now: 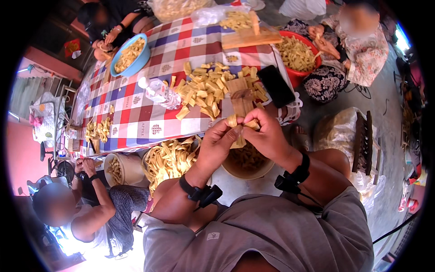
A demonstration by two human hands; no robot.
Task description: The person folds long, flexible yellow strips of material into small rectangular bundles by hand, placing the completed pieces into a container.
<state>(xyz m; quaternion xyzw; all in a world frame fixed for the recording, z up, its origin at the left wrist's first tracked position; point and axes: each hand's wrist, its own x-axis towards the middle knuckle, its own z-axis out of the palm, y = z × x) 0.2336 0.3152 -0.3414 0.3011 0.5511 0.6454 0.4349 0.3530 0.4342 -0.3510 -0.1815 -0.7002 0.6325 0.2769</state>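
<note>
A pale yellow strip point(239, 142), soft and sheet-like, is pinched between my two hands above a round bucket point(249, 176). My left hand point(216, 142) grips it with thumb and forefinger, a wrapped part standing up at the fingertips. On the other side my right hand point(268, 136) pinches a folded part of it. Dark folded pieces lie inside the bucket, partly hidden by my hands. Just beyond my fingers, a small wooden board point(242, 103) rests on the table. Around it spreads a heap of short yellow folded pieces point(204, 86).
Long yellow strips point(171, 159) fill a container at my left. A plastic bottle point(162, 94) and a smartphone point(276, 86) lie on the checked tablecloth point(173, 127). Co-workers sit around the table, near a blue basin point(144, 56), a red basin point(316, 51) and a white bucket point(132, 168).
</note>
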